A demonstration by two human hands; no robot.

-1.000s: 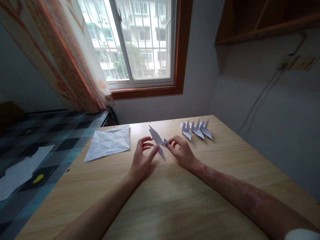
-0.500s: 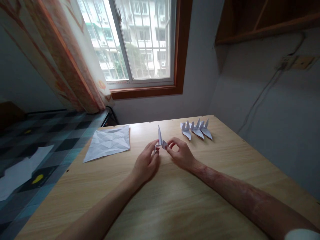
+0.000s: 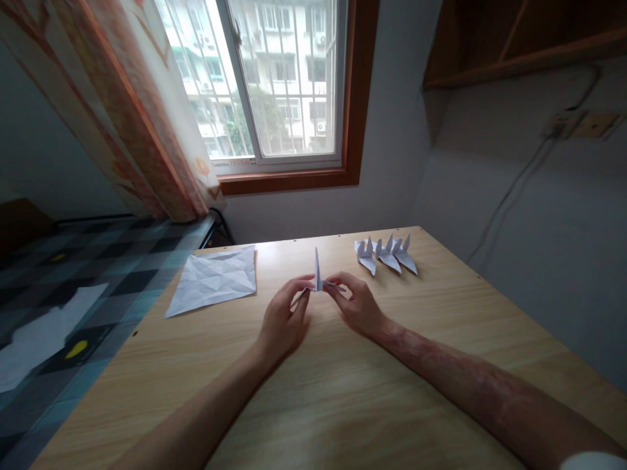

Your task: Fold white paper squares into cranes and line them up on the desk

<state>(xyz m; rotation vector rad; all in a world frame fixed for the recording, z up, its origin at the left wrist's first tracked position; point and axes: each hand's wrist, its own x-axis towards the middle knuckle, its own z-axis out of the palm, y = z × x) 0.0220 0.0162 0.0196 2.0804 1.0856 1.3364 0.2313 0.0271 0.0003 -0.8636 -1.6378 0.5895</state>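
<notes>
A white paper crane (image 3: pixel 318 271) is held between my two hands just above the wooden table, one tall pointed flap standing upright. My left hand (image 3: pixel 288 309) pinches its left wing between thumb and fingers. On the other side, my right hand (image 3: pixel 356 303) pinches the right wing, whose tip pokes out between the fingers. Fingers cover parts of both wings. Beyond my right hand stand three finished-looking paper cranes (image 3: pixel 386 254) in a close row. To the left lies a creased sheet of white paper (image 3: pixel 213 281), opened flat.
The wooden table (image 3: pixel 313 405) reaches to the wall under the window (image 3: pixel 294 85). A bed with a checked cover (image 3: pixel 127 261) adjoins its left side, with white paper pieces (image 3: pixel 49 333) on it. A cable (image 3: pixel 509 189) hangs down the right wall.
My hands have drawn slightly apart, and the crane's wings now spread out to both sides. Its upright flap has shifted a little to the right. The right fingers have taken hold of the right wing.
</notes>
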